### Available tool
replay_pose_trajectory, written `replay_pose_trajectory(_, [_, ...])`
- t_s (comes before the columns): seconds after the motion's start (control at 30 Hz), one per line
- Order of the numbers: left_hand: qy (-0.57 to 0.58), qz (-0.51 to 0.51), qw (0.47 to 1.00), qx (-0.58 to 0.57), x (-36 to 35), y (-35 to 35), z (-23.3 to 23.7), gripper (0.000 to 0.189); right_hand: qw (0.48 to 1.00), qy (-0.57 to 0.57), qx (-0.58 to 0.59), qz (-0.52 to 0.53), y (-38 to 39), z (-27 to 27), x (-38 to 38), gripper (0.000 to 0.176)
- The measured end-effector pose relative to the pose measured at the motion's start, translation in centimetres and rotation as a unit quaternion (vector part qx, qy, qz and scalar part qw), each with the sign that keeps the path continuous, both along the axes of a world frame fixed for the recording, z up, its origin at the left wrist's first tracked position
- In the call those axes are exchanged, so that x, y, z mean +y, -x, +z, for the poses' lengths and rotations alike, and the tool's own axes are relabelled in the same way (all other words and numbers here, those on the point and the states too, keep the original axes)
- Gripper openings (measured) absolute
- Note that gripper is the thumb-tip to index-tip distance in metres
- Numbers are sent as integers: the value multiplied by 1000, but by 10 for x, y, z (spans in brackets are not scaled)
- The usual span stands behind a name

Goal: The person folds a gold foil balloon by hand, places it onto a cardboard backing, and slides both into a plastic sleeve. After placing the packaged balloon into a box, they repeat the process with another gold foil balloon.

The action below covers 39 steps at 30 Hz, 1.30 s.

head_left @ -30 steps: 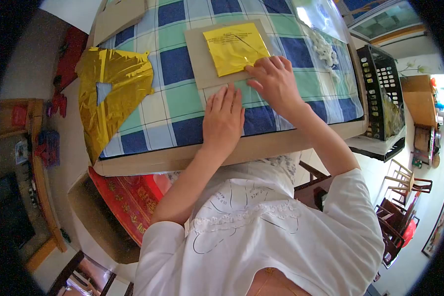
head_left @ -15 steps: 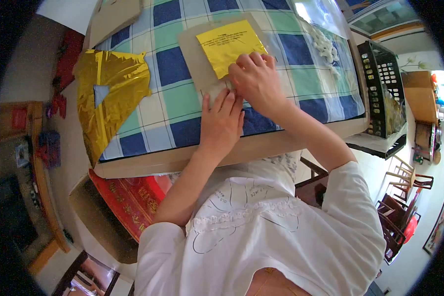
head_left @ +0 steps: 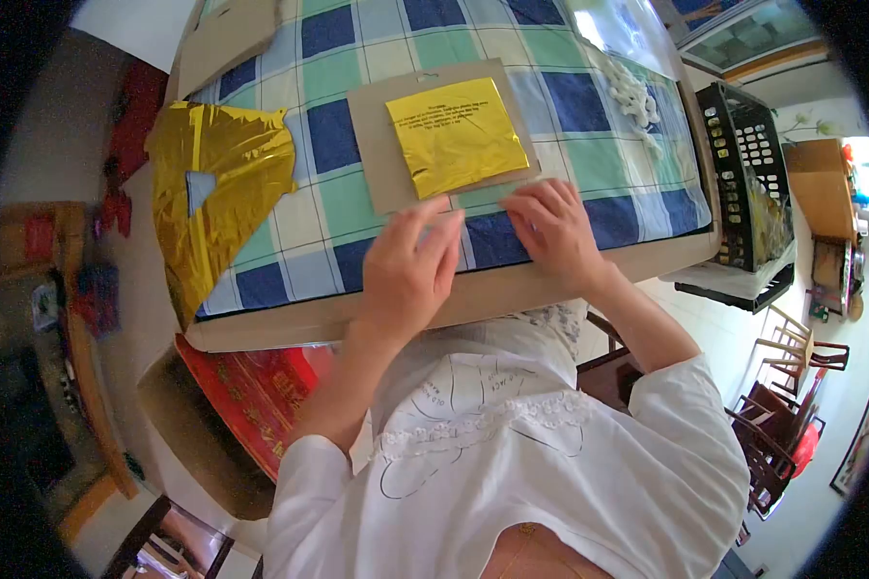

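Yellow packet (head_left: 460, 140) has slid nearer, right hand (head_left: 556, 230) now off it, grip slightly parted; left hand (head_left: 404, 272) grip unclear.

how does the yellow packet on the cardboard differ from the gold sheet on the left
The yellow packet is smaller and roughly rectangular, while the gold sheet is larger, with a ragged edge and a hole. The packet carries dark printed text; the sheet shows none. The packet lies on cardboard, the sheet on the checked cloth. Both look shiny.
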<state>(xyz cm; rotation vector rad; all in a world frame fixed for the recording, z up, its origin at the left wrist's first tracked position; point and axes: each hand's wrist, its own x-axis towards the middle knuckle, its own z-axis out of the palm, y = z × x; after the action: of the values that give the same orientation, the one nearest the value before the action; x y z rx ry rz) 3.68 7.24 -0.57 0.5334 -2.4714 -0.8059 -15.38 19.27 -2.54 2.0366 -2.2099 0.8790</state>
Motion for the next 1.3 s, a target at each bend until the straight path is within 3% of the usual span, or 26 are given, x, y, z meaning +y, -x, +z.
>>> replay_pose_trajectory(0.1, [108, -9, 993, 45, -31, 42, 4, 40, 1000, 3, -5, 25, -8, 2, 8, 32])
replay_pose_trajectory(0.2, [249, -64, 965, -42, -54, 73, -7, 48, 999, 0, 6, 34, -10, -3, 9, 38])
replay_pose_trajectory(0.3, [251, -83, 954, -143, -71, 78, -29, 55, 1000, -10, 2, 29, -8, -1, 12, 38])
replay_pose_trajectory(0.47, [238, -97, 958, -128, -79, 73, -40, 55, 997, -9, -24, -73, -9, 0, 11, 41])
replay_pose_trajectory(0.7, [217, -87, 964, -127, -76, 73, -41, 51, 996, -10, 11, -91, -6, 2, 8, 45])
replay_pose_trajectory(0.9, [164, -52, 982, -71, -70, 71, -40, 43, 994, 14, 0, -109, -6, -2, 5, 45])
replay_pose_trajectory(1.0, [33, -13, 994, 104, -88, 66, -44, 39, 995, 20, -4, -97, -4, -3, 7, 46])
replay_pose_trajectory(1.2, [139, 48, 986, -74, -93, 64, -51, 36, 995, 15, -10, -101, -4, -5, 7, 50])
replay_pose_trajectory(1.3, [146, 47, 986, -65, -94, 64, -54, 37, 994, 22, -14, -104, -4, -8, 7, 51])
